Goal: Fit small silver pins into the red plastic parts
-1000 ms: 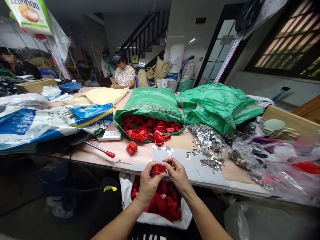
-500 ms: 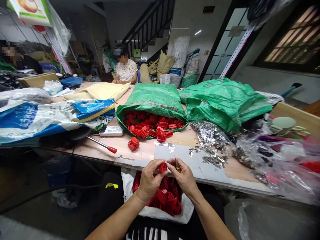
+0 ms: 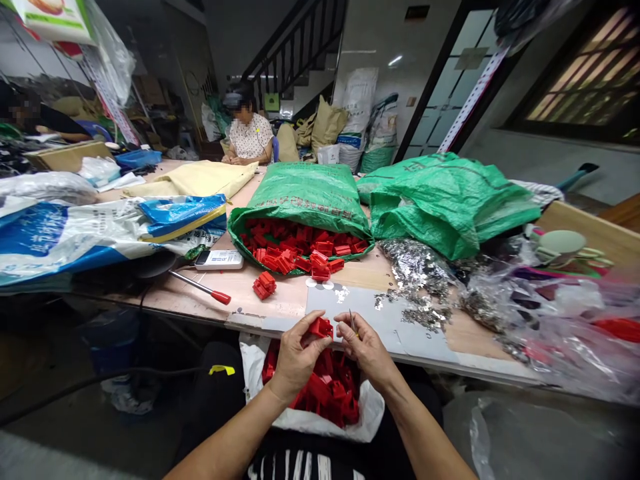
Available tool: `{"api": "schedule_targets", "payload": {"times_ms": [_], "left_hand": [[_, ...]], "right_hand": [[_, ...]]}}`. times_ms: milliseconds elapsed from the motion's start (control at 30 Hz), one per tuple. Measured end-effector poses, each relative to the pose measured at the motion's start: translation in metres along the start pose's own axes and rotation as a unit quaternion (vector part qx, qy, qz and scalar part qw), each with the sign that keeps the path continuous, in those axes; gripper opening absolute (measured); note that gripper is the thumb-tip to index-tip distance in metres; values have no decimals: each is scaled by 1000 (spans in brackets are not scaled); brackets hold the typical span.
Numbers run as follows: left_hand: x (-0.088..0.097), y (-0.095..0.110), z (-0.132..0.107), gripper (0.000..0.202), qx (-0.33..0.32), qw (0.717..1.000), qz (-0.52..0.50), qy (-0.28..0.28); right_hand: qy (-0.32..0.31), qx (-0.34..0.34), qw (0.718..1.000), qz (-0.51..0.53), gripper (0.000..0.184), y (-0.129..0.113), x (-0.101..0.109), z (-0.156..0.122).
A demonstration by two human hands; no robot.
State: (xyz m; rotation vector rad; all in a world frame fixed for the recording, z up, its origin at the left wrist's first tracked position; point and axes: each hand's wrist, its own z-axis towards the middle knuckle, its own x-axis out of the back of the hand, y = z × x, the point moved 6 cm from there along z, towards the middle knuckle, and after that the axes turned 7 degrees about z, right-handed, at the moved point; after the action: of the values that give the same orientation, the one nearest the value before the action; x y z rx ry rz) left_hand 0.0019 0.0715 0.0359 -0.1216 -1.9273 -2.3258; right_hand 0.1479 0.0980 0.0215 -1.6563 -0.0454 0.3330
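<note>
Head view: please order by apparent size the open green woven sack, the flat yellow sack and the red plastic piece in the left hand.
1. Open green woven sack
2. Flat yellow sack
3. Red plastic piece, partly hidden

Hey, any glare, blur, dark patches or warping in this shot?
In the head view, the loose silver pieces glint; a bright streak shows on the back wall; the space under the table is deep in shadow; the plastic bags look stretched and smeared toward the right edge; the red part in the left hand looks fairly clear.
</note>
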Motion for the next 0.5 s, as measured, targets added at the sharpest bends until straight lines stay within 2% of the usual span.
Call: {"api": "schedule_targets", "payload": {"times_ms": [133, 267, 333, 433, 500], "left_hand": [[-2, -10, 2, 47, 52, 995, -84, -13], [-2, -14, 6, 42, 57, 990, -129, -29], [0, -14, 10, 36, 39, 994, -97, -31], [4, -15, 17, 30, 10, 999, 14, -34], [5, -19, 22, 30, -7, 995, 87, -38]], "right_hand": [[-9, 1, 1000, -17, 44, 0, 5, 0], [-14, 15, 996, -90, 42, -1, 11, 0], [-12, 37, 984, -172, 39, -4, 14, 0], [-17, 84, 953, -291, 34, -10, 13, 1], [-25, 103, 938, -331, 31, -12, 10, 2]]}}
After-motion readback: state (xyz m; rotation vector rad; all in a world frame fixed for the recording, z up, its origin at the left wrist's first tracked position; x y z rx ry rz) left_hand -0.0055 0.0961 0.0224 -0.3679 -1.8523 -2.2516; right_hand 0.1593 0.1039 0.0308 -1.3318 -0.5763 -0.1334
